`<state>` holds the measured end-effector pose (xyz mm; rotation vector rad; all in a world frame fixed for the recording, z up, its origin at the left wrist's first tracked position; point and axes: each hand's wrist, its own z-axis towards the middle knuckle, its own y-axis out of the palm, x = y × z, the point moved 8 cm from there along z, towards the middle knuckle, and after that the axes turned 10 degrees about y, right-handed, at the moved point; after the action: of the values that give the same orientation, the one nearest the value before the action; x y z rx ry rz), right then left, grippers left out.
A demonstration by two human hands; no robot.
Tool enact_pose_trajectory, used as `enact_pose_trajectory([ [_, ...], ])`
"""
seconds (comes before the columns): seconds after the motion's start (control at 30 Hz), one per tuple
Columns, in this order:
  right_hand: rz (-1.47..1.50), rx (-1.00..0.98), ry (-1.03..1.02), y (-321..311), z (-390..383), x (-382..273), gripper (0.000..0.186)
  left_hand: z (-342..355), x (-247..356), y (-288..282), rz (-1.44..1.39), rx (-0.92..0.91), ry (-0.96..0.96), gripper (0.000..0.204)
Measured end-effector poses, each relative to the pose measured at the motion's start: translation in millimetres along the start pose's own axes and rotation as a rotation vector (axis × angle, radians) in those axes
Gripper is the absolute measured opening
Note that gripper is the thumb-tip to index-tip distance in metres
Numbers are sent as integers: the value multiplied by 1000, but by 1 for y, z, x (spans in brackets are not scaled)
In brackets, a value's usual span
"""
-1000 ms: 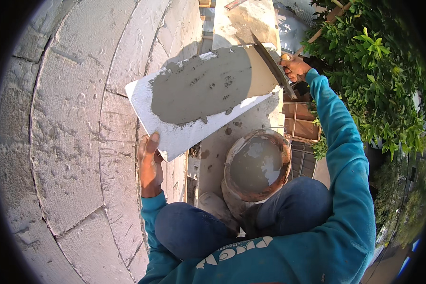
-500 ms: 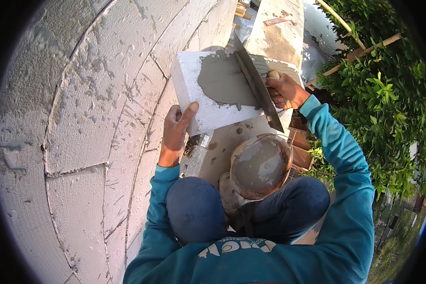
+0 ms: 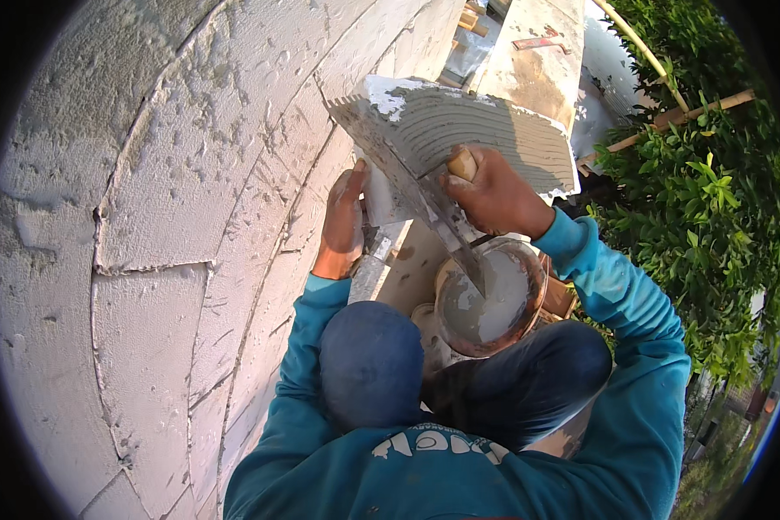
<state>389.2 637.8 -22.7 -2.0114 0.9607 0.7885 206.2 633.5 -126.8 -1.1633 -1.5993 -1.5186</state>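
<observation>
My left hand (image 3: 342,221) grips the near left end of a white block (image 3: 542,147), which is tilted above my knees. Grey mortar combed into curved ridges covers much of its upper face, with white showing at the edges. My right hand (image 3: 494,191) is closed round the wooden handle of a long notched steel trowel (image 3: 442,230). The blade slants across the block's left part, down over a round bucket (image 3: 533,308) of wet grey mortar below my right hand.
A pale block wall (image 3: 147,329) fills the left. Beyond the held block runs a stained plank (image 3: 542,65) with a red tool (image 3: 533,42) on it. Bamboo poles (image 3: 633,39) and leafy branches (image 3: 693,217) crowd the right. My bent knees lie close below the bucket.
My right hand has swept the trowel leftward across the block, and ridges now show where mortar was smooth. The block and my left hand have shifted up and right in the view.
</observation>
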Motion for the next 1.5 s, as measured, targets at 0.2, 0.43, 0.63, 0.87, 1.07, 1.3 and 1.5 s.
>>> enact_pose_trajectory([
  [0.2, -180, 1, -261, 20, -30, 1, 16, -4, -10, -12, -69, 44, 141, 41],
  [0.43, 53, -97, -6, -4, -35, 21, 20, -1, -16, -17, 26, 22, -4, 38],
  [0.63, 138, 30, -7, -50, 21, -10, 24, -2, -10, -8, 72, 118, -33, 31],
  [0.87, -252, 206, -393, 17, -1, -32, 32, -3, -3, -11, 210, 100, 197, 28],
  [1.07, -148, 178, -312, -18, -22, -35, 33, -9, 0, -9, 131, 81, 190, 31],
  [1.3, 252, -41, 40, -73, 52, -3, 31, -9, 5, -4, 156, -15, 99, 35],
  [1.5, -98, -200, -37, -45, 53, 9, 37, -6, -6, -9, 57, 48, -13, 37],
])
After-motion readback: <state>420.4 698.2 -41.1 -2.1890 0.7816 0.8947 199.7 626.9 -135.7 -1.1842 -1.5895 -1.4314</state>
